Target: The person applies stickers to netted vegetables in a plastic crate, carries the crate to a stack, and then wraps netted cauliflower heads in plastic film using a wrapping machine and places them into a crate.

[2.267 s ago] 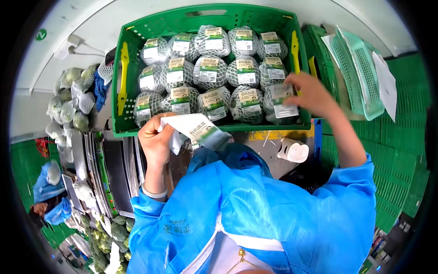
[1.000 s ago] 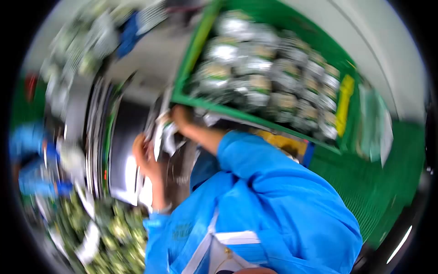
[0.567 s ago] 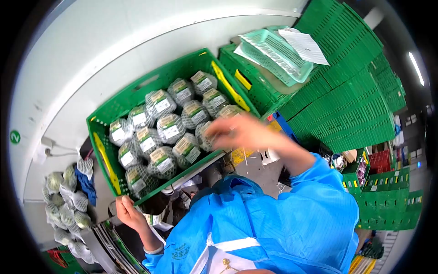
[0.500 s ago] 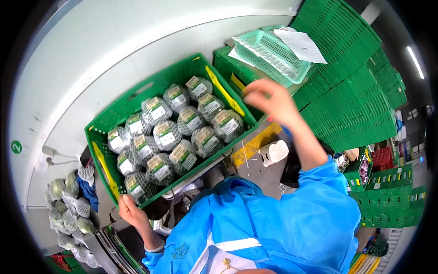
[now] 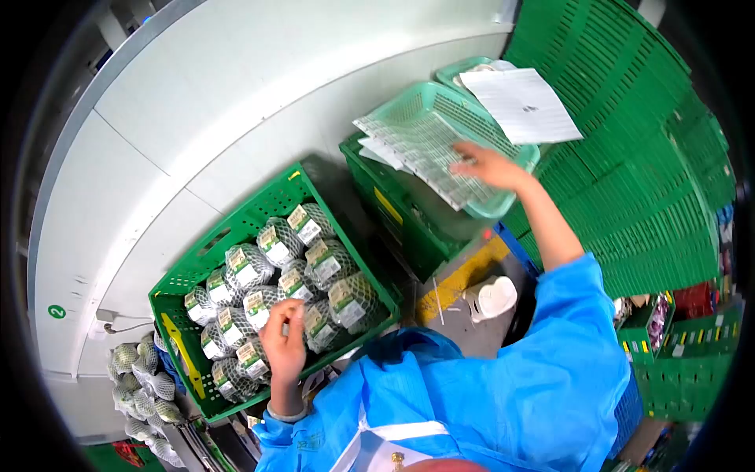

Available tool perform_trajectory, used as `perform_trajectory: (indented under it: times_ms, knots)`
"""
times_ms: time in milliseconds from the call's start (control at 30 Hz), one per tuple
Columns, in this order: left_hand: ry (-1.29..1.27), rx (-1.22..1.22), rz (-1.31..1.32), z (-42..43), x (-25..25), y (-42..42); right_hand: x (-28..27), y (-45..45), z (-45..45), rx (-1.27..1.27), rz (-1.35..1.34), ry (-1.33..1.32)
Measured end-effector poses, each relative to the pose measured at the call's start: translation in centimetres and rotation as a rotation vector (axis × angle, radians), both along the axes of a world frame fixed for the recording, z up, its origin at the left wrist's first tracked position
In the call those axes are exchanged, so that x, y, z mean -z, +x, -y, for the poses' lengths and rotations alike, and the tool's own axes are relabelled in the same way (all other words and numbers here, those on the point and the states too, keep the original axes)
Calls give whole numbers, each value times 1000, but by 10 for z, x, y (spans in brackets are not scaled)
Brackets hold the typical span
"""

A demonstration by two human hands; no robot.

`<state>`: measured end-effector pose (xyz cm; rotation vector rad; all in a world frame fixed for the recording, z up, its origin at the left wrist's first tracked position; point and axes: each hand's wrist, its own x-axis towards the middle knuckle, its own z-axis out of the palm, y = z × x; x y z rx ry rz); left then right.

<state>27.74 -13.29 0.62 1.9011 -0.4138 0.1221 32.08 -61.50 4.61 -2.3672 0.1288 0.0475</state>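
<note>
A green plastic crate (image 5: pixel 346 216) holds rows of round, net-wrapped produce packs (image 5: pixel 351 301), each with a green-and-white label. Over the crate's front side is my left hand (image 5: pixel 285 338), its fingers bent together beside the packs, with nothing visible in them. My right hand (image 5: pixel 491 167) reaches out with fingers apart over a printed sheet of labels (image 5: pixel 429 153). Whether its fingertips touch the sheet, I cannot tell. That sheet lies across a mint-green basket (image 5: pixel 523 161). A second sheet of paper (image 5: pixel 525 106) rests behind it.
Stacked green crates (image 5: pixel 613 157) rise at the right. Another green crate (image 5: pixel 393 197) stands under the basket. A white plastic container (image 5: pixel 493 299) is on the floor by a yellow stripe (image 5: pixel 464 277). Foam-netted round produce (image 5: pixel 141 385) is piled at the left.
My left hand has let go of the crate's left front corner and moved right. My right hand has gone from the crate's right end to the label sheet. The view has shifted.
</note>
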Motion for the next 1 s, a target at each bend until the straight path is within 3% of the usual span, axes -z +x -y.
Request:
perform_trajectory:
  times_ms: [67, 100, 167, 267, 367, 433, 600, 700, 800, 900, 967, 1000]
  knots:
    - [48, 84, -77, 25, -11, 6, -22, -17, -32, -266, -65, -90]
    - [37, 113, -118, 40, -13, 16, -19, -25, -47, -338, 102, -239]
    - [11, 171, -207, 71, -14, 40, -9, -30, -56, -211, 303, -423]
    - [-113, 276, -484, 139, -35, 90, -2, -27, -46, 11, 186, -165]
    - [-192, 338, -679, 210, -34, 138, 2, -26, -40, 154, 314, -108]
    - [-113, 242, -778, 248, -42, 156, 9, -24, -37, 176, 381, -147]
    - [-193, 193, -675, 261, -31, 161, 16, -29, -27, 213, 399, -187]
    - [-507, 156, -558, 223, -44, 140, 4, -34, -31, 325, 651, -463]
    - [-589, 87, -450, 177, -80, 97, -33, -34, -74, 115, 933, -671]
    - [-510, 51, -363, 142, -95, 51, -40, -32, -139, -242, 979, -263]
    - [-389, 31, -226, 126, -102, 19, -43, -21, -174, -374, 1041, -189]
    - [-546, 74, -184, 114, -102, 7, -32, -11, -187, -415, 1083, -64]
